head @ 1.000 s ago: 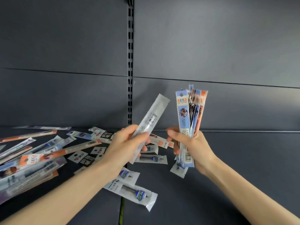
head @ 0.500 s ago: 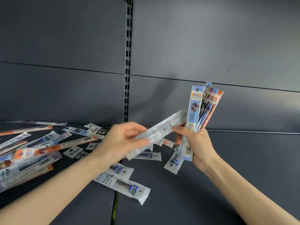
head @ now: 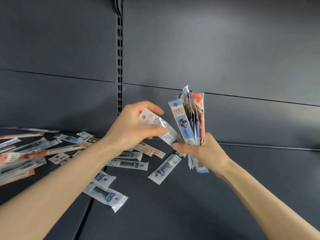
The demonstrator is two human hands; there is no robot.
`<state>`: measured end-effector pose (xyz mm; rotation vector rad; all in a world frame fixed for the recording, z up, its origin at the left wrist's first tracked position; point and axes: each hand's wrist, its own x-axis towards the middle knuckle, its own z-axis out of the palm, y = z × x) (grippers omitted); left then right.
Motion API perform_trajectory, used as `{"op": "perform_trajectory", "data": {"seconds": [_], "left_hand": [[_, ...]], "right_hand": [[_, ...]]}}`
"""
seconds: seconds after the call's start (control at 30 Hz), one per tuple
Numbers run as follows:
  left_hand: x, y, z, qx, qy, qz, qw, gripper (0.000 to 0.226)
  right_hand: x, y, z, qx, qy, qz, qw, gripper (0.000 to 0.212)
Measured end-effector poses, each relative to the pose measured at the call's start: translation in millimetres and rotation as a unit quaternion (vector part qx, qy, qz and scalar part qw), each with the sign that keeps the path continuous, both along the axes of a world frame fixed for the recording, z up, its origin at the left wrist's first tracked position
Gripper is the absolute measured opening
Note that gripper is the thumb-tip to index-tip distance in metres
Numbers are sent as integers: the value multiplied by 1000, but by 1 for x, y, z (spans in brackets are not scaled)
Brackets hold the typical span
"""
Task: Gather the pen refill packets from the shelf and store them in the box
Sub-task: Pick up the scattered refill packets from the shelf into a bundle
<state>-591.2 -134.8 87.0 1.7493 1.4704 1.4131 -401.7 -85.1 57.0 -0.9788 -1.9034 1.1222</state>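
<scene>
Gathering step: the left hand [head: 131, 125] pinches a clear packet [head: 150, 119] just beside the bundle [head: 187, 123], which the right hand [head: 206, 153] grips upright; loose packets [head: 129, 164] lie left of the bundle; next, I judge, tuck it in; box unseen.

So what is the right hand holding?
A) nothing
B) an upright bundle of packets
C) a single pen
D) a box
B: the right hand grips an upright bundle of packets; the left hand holds a single packet beside it.

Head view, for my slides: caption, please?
Left hand holds a clear packet beside the upright bundle in the right hand; more packets lie on the shelf.
</scene>
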Motion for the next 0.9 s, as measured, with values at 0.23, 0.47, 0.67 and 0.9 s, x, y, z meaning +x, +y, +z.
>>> {"op": "perform_trajectory", "data": {"seconds": [0.23, 0.47, 0.67, 0.9], "left_hand": [[56, 16, -26, -51, -122, -9, 991, 48], [60, 19, -79, -195, 372, 133, 898, 40], [60, 24, -81, -213, 283, 108, 929, 20], [81, 9, -75, -77, -67, 67, 992, 26]], "right_hand": [[47, 15, -11, -58, 9, -6, 998, 12], [55, 30, -33, -93, 35, -19, 995, 22], [56, 30, -44, -141, 88, -29, 986, 17], [43, 20, -44, -163, 150, -26, 975, 16]]}}
